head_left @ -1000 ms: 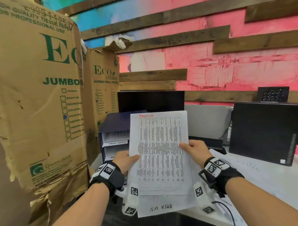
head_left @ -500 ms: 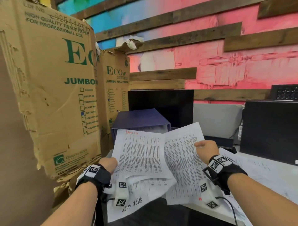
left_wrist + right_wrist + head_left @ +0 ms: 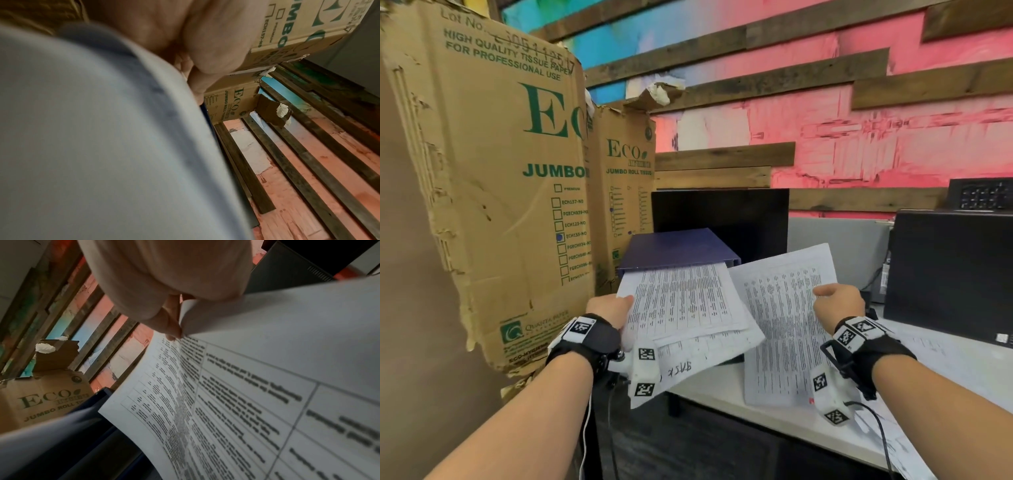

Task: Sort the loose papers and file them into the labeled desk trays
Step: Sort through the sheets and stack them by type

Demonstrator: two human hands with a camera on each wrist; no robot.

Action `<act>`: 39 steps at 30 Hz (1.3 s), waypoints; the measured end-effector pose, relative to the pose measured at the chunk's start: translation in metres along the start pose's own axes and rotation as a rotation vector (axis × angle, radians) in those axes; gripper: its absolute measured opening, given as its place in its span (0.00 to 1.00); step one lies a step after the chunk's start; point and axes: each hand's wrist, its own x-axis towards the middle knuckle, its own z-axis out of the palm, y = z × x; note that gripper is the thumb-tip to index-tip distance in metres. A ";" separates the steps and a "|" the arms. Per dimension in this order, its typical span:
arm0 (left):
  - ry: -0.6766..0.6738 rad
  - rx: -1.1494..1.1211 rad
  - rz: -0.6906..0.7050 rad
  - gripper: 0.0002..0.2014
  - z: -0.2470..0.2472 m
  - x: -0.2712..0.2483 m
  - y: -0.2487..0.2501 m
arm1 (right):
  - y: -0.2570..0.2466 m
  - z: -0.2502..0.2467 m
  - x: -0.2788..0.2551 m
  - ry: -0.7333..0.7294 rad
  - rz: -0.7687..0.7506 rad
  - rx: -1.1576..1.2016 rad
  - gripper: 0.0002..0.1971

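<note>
While the left hand grips a small sheaf of printed papers by its left edge, thumb on top and fingers curled beneath, the right hand holds a single printed sheet by its right edge. In the right wrist view the thumb and fingers pinch that edge, and the paper curls over at the pinch point. Both items are held in the air, side by side, in front of the dark blue desk tray unit. The far edge of the sheaf reaches the front lip of the unit's top; whether it enters a slot cannot be told. The lowest page of the sheaf carries handwriting, seen upside down. The single sheet shows a table of fine print, unreadable in these views, and its left edge overlaps the right side of the sheaf.

The tray unit stands on a white desk, against two tall cardboard boxes marked ECO JUMBO ROLL TISSUE. A black monitor stands behind the unit. A black computer case occupies the desk's right side. Further papers lie flat on the desk beneath the right forearm. The left wrist view is largely blocked by blurred paper.
</note>
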 end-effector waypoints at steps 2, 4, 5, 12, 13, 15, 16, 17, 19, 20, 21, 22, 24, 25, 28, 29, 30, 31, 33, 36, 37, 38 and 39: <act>0.032 -0.014 0.009 0.16 0.004 -0.008 0.008 | -0.001 -0.001 0.002 -0.017 0.005 -0.001 0.17; 0.070 -0.019 0.020 0.14 0.008 -0.030 0.022 | -0.001 0.001 0.003 -0.081 -0.022 -0.001 0.16; 0.092 -0.041 0.029 0.10 0.012 -0.036 0.028 | -0.001 0.004 0.004 -0.128 -0.040 0.002 0.15; 0.176 -0.222 0.014 0.05 0.037 -0.020 0.039 | -0.004 0.025 0.000 -0.363 -0.114 -0.253 0.29; 0.201 -0.234 0.024 0.06 0.040 -0.014 0.039 | -0.003 0.028 0.002 -0.323 -0.105 -0.287 0.29; 0.279 -0.234 0.066 0.16 0.048 -0.006 0.039 | -0.003 0.029 0.007 -0.177 -0.091 -0.265 0.26; 0.293 -0.214 0.087 0.16 0.052 -0.004 0.040 | -0.003 0.028 0.010 -0.108 -0.094 -0.227 0.26; 0.284 -0.183 0.105 0.14 0.056 -0.001 0.040 | -0.003 0.027 0.014 -0.057 -0.108 -0.191 0.26; 0.245 -0.113 0.141 0.11 0.062 0.004 0.039 | -0.007 0.025 0.019 -0.052 -0.163 -0.149 0.28; 0.231 -0.092 0.155 0.11 0.065 0.007 0.039 | -0.008 0.026 0.020 -0.093 -0.205 -0.142 0.30; 0.223 -0.071 0.165 0.11 0.066 0.009 0.039 | -0.010 0.028 0.020 -0.152 -0.242 -0.138 0.34; 0.216 -0.044 0.171 0.11 0.067 0.009 0.042 | -0.012 0.031 0.019 -0.219 -0.267 -0.137 0.39; 0.186 0.014 0.170 0.09 0.070 0.015 0.044 | -0.016 0.040 0.015 -0.323 -0.315 -0.175 0.49; 0.180 0.036 0.167 0.11 0.071 0.019 0.045 | -0.017 0.045 0.013 -0.355 -0.347 -0.220 0.53; 0.166 0.042 0.162 0.15 0.071 0.030 0.045 | -0.021 0.063 0.008 -0.441 -0.420 -0.330 0.56; 0.167 0.058 0.157 0.12 0.070 0.030 0.046 | -0.021 0.070 0.008 -0.468 -0.420 -0.341 0.57; 0.161 0.089 0.151 0.08 0.068 0.028 0.046 | -0.020 0.077 0.009 -0.483 -0.413 -0.341 0.57; 0.147 0.128 0.153 0.07 0.067 0.027 0.046 | -0.020 0.085 0.010 -0.483 -0.409 -0.333 0.56; 0.134 0.186 0.158 0.22 0.066 0.020 0.048 | -0.019 0.098 0.014 -0.454 -0.418 -0.319 0.48; 0.089 0.250 0.157 0.28 0.063 0.015 0.050 | -0.020 0.113 0.017 -0.405 -0.429 -0.326 0.33; 0.068 0.300 0.164 0.27 0.061 0.016 0.050 | -0.021 0.117 0.017 -0.399 -0.425 -0.341 0.31; 0.053 0.352 0.176 0.25 0.057 0.018 0.049 | -0.023 0.121 0.017 -0.394 -0.423 -0.351 0.30; 0.029 0.387 0.194 0.24 0.055 0.020 0.046 | -0.024 0.125 0.016 -0.390 -0.414 -0.348 0.29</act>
